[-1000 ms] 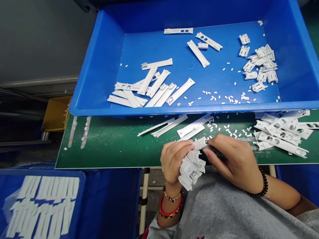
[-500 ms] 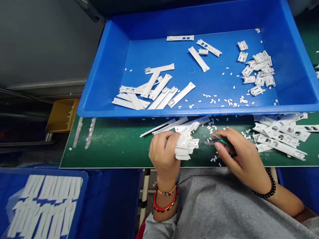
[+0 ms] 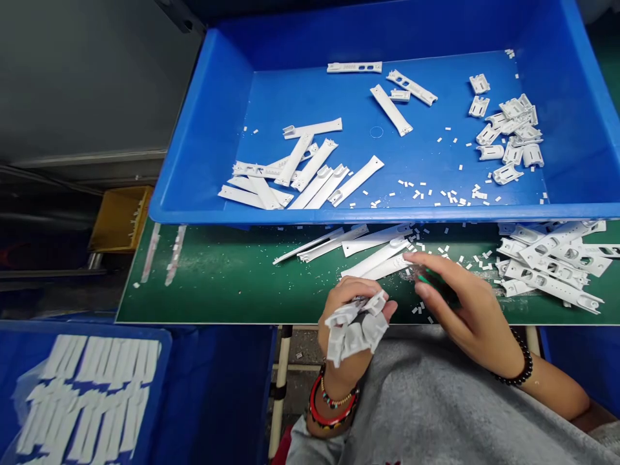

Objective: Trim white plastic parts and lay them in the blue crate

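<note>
My left hand [image 3: 349, 323] is wrapped round a bundle of white plastic parts [image 3: 356, 332] near the front edge of the green table [image 3: 203, 284]. Several long white parts [image 3: 375, 257] lie on the table just beyond it. To the right, my right hand [image 3: 465, 310] is curled round a dark tool with green on it [image 3: 429, 279], mostly hidden by the fingers. Its index fingertip is at the end of one long white part. Small white chips [image 3: 475, 258] are scattered around that hand.
A large blue bin [image 3: 310, 217] with white parts and chips spans the table's back. More white parts [image 3: 552, 278] are piled at right. A blue tray [image 3: 162, 361] with rows of white strips is lower left; a yellow bin [image 3: 113, 223] sits beyond.
My left hand has moved down and right and turned, showing the bundle's ends. Two more long white parts now show on the table beyond it. My right hand has barely moved.
</note>
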### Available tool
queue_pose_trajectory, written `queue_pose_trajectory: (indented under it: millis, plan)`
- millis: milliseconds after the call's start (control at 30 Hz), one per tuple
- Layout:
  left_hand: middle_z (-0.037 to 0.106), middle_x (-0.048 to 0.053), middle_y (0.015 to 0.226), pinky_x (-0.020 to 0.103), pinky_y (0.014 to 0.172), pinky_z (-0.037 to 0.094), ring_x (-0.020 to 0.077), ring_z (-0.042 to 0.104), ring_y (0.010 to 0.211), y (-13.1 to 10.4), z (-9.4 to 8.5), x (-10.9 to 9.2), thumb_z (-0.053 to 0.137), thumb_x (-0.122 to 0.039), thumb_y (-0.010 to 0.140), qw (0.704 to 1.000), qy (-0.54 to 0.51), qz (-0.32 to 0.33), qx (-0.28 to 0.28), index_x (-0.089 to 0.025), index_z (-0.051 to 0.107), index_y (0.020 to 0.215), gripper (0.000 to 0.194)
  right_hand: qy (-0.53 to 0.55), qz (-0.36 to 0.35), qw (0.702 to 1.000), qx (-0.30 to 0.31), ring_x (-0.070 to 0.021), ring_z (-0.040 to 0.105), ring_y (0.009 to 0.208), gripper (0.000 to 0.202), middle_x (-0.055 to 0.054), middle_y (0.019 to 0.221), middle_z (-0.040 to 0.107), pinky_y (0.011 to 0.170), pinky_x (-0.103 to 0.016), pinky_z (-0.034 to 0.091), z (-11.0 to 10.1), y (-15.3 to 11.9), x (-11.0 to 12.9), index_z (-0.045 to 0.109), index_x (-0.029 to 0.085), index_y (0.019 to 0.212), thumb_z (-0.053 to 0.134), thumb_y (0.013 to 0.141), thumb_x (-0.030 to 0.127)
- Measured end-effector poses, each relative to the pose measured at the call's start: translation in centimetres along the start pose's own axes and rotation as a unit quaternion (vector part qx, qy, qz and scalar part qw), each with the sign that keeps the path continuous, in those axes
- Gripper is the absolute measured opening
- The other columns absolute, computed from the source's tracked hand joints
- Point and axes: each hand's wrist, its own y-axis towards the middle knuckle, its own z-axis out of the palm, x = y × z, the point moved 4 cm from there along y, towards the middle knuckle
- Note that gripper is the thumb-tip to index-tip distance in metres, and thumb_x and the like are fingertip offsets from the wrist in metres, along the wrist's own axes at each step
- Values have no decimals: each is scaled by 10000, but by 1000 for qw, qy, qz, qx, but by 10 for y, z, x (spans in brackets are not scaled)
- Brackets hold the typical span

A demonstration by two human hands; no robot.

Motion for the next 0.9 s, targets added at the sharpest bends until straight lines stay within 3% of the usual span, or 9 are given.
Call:
queue_pose_trajectory:
  millis: [133, 267, 400, 533, 667, 900]
  plan:
    - [676, 23, 880, 260, 727, 553, 144, 659, 800, 0, 4, 3, 646, -256, 932, 995, 67, 29, 70, -200, 596, 1002, 103, 135, 3, 991, 23, -144, 697, 942, 202, -30, 1063, 732, 797, -239, 554, 6, 7, 5, 605, 231, 1177, 562, 982, 263]
    - [695, 36, 931, 244, 745, 564, 137, 671, 825, 4, 5, -1, 636, -270, 943, 990, 102, 56, 83, -186, 617, 1021, 117, 144, 26, 989, -11, -142, 693, 796, 82, -18, 897, 726, 701, -238, 550, 7, 12, 3, 632, 219, 1001, 563, 975, 254]
    - [711, 36, 994, 266, 780, 572, 140, 685, 869, 1, 3, -2, 609, -192, 951, 992, 90, 61, 58, -199, 655, 1029, 91, 101, 7, 995, -17, -150, 657, 836, 218, -37, 949, 691, 722, -251, 534, 1, 6, 3, 621, 216, 1181, 541, 978, 225]
    - [713, 37, 1010, 276, 770, 569, 143, 683, 885, -4, 0, 1, 631, -137, 925, 994, 83, 72, 19, -209, 683, 1056, 158, 14, -41, 999, -18, -137, 592, 773, 460, -50, 934, 622, 676, -244, 503, -9, -6, 9, 490, 199, 1433, 440, 985, 110]
    - [715, 36, 1027, 287, 761, 568, 145, 677, 896, -6, 0, 5, 649, -122, 911, 993, 78, 86, 5, -219, 692, 1079, 198, -58, -85, 995, -1, -144, 625, 914, 522, -78, 1050, 648, 742, -235, 506, -14, -19, 15, 499, 199, 1434, 491, 943, 21]
    - [725, 40, 1043, 321, 750, 575, 154, 691, 887, -8, -1, 7, 646, -118, 915, 989, 113, 93, 7, -231, 688, 1107, 226, -79, -88, 993, 7, -139, 631, 921, 438, -85, 1056, 657, 748, -239, 513, -17, -24, 18, 566, 181, 1353, 512, 947, 26]
